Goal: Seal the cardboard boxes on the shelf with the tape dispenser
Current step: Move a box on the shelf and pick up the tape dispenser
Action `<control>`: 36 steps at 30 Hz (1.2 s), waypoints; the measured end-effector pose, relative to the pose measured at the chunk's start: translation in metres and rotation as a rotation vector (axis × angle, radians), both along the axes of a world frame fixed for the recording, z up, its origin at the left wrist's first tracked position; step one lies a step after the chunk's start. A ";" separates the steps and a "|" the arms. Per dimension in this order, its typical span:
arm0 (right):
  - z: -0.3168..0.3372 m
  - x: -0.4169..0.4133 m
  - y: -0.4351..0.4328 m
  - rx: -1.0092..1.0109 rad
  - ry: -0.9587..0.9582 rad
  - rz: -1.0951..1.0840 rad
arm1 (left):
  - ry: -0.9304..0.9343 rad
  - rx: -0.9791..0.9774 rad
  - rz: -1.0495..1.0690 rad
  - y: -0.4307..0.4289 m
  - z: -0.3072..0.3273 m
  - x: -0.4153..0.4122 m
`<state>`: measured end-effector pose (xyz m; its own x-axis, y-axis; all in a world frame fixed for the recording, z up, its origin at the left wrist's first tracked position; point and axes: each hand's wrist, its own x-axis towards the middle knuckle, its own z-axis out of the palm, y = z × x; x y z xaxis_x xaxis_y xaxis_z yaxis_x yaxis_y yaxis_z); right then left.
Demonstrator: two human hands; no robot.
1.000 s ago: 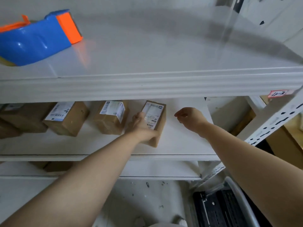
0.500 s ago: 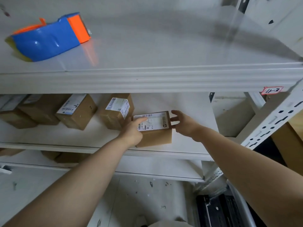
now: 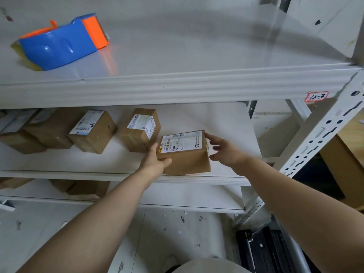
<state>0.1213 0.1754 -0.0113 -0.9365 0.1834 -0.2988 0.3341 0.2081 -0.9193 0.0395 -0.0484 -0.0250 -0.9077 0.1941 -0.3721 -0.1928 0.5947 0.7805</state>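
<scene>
Left hand (image 3: 155,163) grips the left corner of a labelled cardboard box (image 3: 187,160) at the front of the middle shelf (image 3: 110,164). Right hand (image 3: 226,152) is spread, fingertips at the box's right side. Tape dispenser (image 3: 59,48) lies on the top shelf (image 3: 197,56).

bare shelf board (image 3: 222,123) open right of the held box (image 3: 185,154), neighbouring box (image 3: 140,131) close on its left

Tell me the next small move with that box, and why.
Probably close the right hand on the right side of the box and draw it off the shelf. The left hand grips only its left corner, the right hand is open beside it, and the dispenser lies on the shelf above, untouched.
</scene>
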 end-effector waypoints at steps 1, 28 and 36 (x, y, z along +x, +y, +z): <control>-0.001 0.000 0.000 -0.044 0.005 -0.005 | 0.001 0.019 0.019 0.000 -0.001 -0.001; 0.008 -0.019 0.003 -0.353 0.045 -0.135 | -0.236 0.275 0.145 0.046 0.032 0.001; -0.001 -0.018 -0.001 -0.313 -0.026 -0.069 | -0.222 0.292 0.056 0.039 0.023 -0.007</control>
<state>0.1037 0.1748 -0.0128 -0.9162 0.1418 -0.3748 0.3621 -0.1077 -0.9259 0.0327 -0.0099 -0.0017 -0.8230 0.2739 -0.4977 -0.4027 0.3368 0.8511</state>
